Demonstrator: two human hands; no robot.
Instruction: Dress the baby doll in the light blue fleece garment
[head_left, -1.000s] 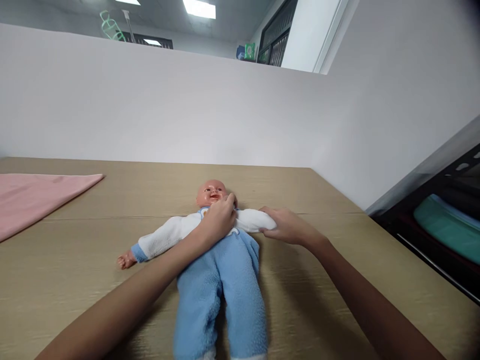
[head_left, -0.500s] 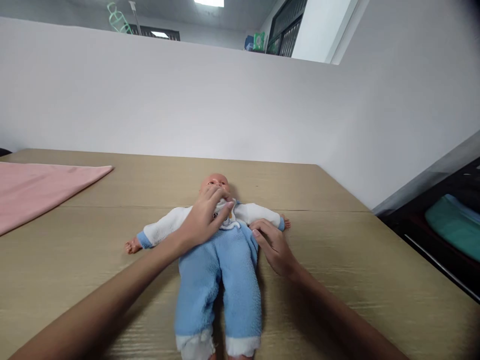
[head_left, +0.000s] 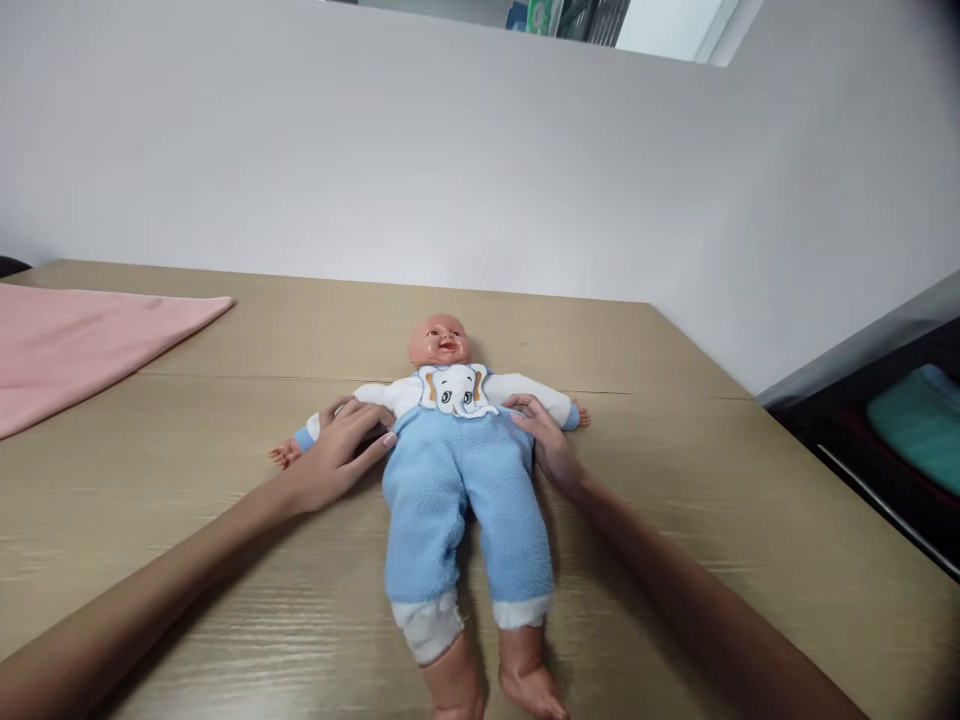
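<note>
A bald baby doll [head_left: 441,342] lies on its back on the wooden table, head away from me, arms spread and bare feet nearest me. Its outfit [head_left: 459,465] has blue fleecy legs, white sleeves with blue cuffs, and an elephant patch [head_left: 456,390] on the chest. My left hand [head_left: 341,455] is at the doll's side below one arm, thumb and fingertips closing on the fabric near the waist. Opposite, my right hand [head_left: 550,442] has thumb and fingers close together at the waist. The undersides of both hands are hidden.
A pink cloth [head_left: 82,345] is spread over the far left of the table [head_left: 300,640]. A white wall [head_left: 375,160] rises behind the table. At the right, below table level, folded green fabric [head_left: 919,425] lies on something dark.
My left hand has left the doll's chest and moved to its side, uncovering the mouth and elephant patch. My right hand stays at the waist. The view has tilted down, bringing the feet into sight.
</note>
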